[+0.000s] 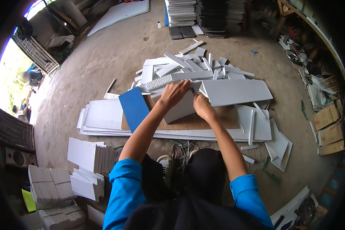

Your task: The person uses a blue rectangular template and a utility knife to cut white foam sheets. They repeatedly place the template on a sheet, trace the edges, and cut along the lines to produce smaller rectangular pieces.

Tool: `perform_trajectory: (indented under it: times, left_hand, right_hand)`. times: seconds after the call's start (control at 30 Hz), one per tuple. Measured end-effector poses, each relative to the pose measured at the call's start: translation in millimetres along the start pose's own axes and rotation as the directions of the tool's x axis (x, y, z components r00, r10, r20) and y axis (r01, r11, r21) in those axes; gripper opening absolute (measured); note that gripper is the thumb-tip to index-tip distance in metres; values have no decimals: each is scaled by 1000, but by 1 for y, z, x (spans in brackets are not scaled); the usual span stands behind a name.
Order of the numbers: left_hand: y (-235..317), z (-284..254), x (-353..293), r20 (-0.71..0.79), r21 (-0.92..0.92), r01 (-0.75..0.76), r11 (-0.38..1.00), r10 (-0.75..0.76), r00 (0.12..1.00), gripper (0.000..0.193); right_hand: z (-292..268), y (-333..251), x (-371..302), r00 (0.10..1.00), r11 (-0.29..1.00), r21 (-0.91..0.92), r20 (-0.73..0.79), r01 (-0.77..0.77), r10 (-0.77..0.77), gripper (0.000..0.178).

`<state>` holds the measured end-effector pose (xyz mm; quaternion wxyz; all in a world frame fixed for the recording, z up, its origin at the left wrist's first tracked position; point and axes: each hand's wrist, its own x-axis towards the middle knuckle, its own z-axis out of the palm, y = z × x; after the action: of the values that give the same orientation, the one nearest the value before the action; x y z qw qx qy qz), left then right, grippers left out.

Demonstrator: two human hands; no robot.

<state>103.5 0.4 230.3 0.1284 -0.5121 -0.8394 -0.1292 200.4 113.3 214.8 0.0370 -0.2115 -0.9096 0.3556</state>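
Observation:
My left hand (175, 92) is closed over the top edge of a white foam board (181, 109) that stands tilted in front of me. Just right of it, my right hand (203, 105) is closed round a slim blue cutter knife (194, 91), mostly hidden by the fingers, at the board's upper edge. Beside the right hand, a wide white panel (235, 92) leans to the right. A blue board (134, 108) lies slanted left of my left forearm. Under the work is a brown board (228, 119) on stacked large white sheets (101, 115).
Beyond my hands lies a heap of white offcuts (195, 63). Stacks of white blocks (50, 184) stand at the lower left, and tall piles of sheets (181, 13) at the back. Cardboard (329, 130) lies at the right. Strips and scraps (280, 147) litter the concrete floor.

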Motion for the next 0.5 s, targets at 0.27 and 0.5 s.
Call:
perform_trajectory:
  times: [0.27, 0.5]
  left_hand:
    - [1, -1, 11, -138, -116, 106, 988, -122, 983, 24]
    - [-1, 3, 14, -135, -5, 132, 991, -131, 982, 22]
  right_hand:
    - [-5, -11, 2, 996, 997, -42, 59, -59, 61, 47]
    - [0, -6, -4, 998, 999, -15, 30, -52, 52, 44]
